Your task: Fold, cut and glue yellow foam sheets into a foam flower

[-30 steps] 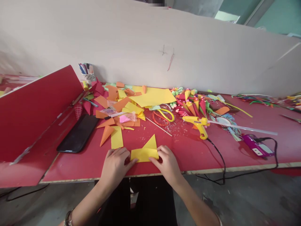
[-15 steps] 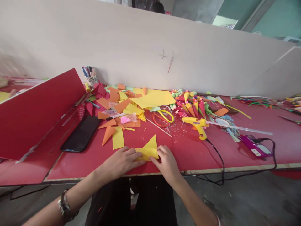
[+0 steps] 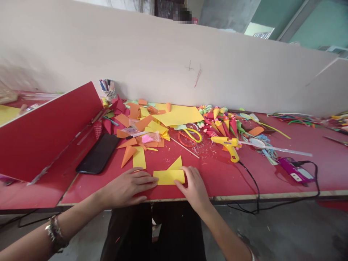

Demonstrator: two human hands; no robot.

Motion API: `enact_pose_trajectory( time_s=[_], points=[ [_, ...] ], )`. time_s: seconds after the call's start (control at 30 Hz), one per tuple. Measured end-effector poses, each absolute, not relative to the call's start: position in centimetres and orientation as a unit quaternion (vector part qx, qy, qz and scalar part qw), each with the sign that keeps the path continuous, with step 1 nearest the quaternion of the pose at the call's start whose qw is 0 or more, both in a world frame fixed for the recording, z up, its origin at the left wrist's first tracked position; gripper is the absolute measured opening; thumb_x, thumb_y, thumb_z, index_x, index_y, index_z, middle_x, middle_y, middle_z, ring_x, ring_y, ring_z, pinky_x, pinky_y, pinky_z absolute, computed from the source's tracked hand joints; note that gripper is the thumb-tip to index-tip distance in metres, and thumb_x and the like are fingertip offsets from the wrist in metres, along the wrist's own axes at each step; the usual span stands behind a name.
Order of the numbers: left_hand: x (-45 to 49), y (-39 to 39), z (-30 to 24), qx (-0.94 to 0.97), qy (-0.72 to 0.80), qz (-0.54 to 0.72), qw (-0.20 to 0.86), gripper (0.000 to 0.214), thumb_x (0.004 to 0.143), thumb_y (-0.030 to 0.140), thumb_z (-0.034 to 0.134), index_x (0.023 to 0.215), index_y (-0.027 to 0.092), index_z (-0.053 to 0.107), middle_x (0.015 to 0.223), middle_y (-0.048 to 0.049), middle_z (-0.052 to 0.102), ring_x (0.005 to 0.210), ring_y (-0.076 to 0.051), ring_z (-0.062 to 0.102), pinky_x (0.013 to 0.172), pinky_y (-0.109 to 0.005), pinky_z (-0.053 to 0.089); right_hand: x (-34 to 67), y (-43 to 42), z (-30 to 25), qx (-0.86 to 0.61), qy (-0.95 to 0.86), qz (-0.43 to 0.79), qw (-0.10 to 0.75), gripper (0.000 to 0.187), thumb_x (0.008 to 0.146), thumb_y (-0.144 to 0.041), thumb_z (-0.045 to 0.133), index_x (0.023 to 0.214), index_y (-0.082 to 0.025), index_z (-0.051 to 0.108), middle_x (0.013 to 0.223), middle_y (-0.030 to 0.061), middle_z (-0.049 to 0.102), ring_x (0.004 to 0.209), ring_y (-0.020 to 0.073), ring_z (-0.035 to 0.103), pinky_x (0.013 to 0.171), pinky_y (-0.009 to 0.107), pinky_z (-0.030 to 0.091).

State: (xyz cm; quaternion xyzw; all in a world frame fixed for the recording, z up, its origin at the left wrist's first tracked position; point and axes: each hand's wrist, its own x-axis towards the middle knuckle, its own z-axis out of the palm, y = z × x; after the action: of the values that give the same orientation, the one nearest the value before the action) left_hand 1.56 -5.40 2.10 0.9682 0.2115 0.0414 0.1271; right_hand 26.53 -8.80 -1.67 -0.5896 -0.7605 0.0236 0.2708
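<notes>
A yellow piece of paper (image 3: pixel 168 177), folded over along its front with a triangular corner sticking up behind, lies near the table's front edge. My right hand (image 3: pixel 193 186) pinches its right end between thumb and fingers. Flat on the table to the left, my left hand (image 3: pixel 132 186) has its fingers stretched out, the tips at the paper's left end. Just beyond that hand lies another yellow paper piece (image 3: pixel 139 158), next to an orange paper cone (image 3: pixel 128 155).
A black phone (image 3: pixel 98 154) and a standing red board (image 3: pixel 51 132) are at the left. Paper scraps and small cones (image 3: pixel 220 121) crowd the back. A yellow glue gun (image 3: pixel 227 144) lies right of the middle, its cord (image 3: pixel 251 177) running towards a purple power socket (image 3: pixel 296 170).
My left hand has slid left off the yellow paper, uncovering its left part. My right hand keeps its hold on the right end. The view has shifted slightly.
</notes>
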Motion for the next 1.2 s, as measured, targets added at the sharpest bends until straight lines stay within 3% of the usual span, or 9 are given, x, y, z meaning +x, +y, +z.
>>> enact_pose_trajectory(
  time_s=[0.1,0.2,0.33,0.7,0.9,1.03,1.2],
  points=[
    [1.4,-5.6,2.0,0.962,0.217,0.069,0.153,0.047,0.082,0.032,0.046,0.127,0.031,0.036,0.124,-0.0020,0.051,0.113,-0.020,0.045,0.099,-0.038,0.028,25.7,-10.0,-1.5,-0.560,-0.777,-0.048,0.281,0.037,0.081,-0.025,0.047,0.117,-0.020,0.045,0.106,0.0125,0.049,0.101,0.0257,0.043,0.088,0.045,0.035],
    [1.5,-5.6,1.9,0.957,0.221,0.088,0.167,0.047,0.080,0.033,0.049,0.125,0.031,0.039,0.121,-0.0030,0.053,0.111,-0.020,0.046,0.098,-0.037,0.030,24.3,-11.1,-1.4,-0.494,-0.834,-0.056,0.241,0.036,0.082,-0.031,0.046,0.118,-0.033,0.046,0.117,0.0081,0.046,0.109,0.0264,0.039,0.096,0.051,0.023],
    [1.6,-5.6,2.0,0.957,0.222,0.084,0.166,0.051,0.078,0.034,0.051,0.127,0.029,0.038,0.119,-0.0033,0.054,0.111,-0.021,0.046,0.097,-0.038,0.032,23.4,-11.6,-1.5,-0.485,-0.852,-0.014,0.198,0.043,0.081,-0.045,0.044,0.122,-0.032,0.044,0.128,0.0068,0.040,0.114,0.0275,0.035,0.098,0.050,0.022],
    [1.7,-5.9,2.3,0.951,0.239,0.087,0.176,0.049,0.077,0.029,0.052,0.124,0.030,0.041,0.120,-0.0023,0.054,0.110,-0.020,0.046,0.096,-0.038,0.033,27.8,-12.6,-1.2,-0.543,-0.822,-0.010,0.174,0.038,0.082,-0.038,0.045,0.119,-0.035,0.047,0.126,0.0055,0.044,0.112,0.0273,0.039,0.095,0.054,0.024],
    [1.6,-5.9,2.2,0.952,0.240,0.072,0.176,0.051,0.077,0.029,0.051,0.126,0.031,0.038,0.122,-0.0011,0.052,0.110,-0.021,0.045,0.096,-0.038,0.033,29.5,-13.1,-1.3,-0.554,-0.814,-0.024,0.172,0.036,0.082,-0.034,0.045,0.117,-0.030,0.049,0.127,0.0072,0.043,0.114,0.0272,0.039,0.096,0.054,0.024],
    [1.7,-6.2,2.0,0.954,0.243,0.068,0.160,0.051,0.077,0.028,0.050,0.127,0.029,0.037,0.122,-0.0020,0.052,0.110,-0.022,0.044,0.095,-0.039,0.033,29.0,-12.0,-0.6,-0.562,-0.801,0.023,0.207,0.027,0.084,-0.027,0.040,0.106,-0.028,0.056,0.118,0.0047,0.051,0.108,0.0209,0.046,0.099,0.051,0.019],
    [2.4,-6.7,2.5,0.952,0.254,0.074,0.155,0.049,0.076,0.028,0.050,0.124,0.026,0.042,0.120,-0.0029,0.053,0.108,-0.023,0.045,0.093,-0.040,0.035,27.3,-9.1,0.6,-0.532,-0.820,0.096,0.190,0.046,0.078,-0.030,0.050,0.122,-0.025,0.040,0.116,0.0061,0.052,0.109,0.0209,0.045,0.099,0.050,0.020]
  ],
)
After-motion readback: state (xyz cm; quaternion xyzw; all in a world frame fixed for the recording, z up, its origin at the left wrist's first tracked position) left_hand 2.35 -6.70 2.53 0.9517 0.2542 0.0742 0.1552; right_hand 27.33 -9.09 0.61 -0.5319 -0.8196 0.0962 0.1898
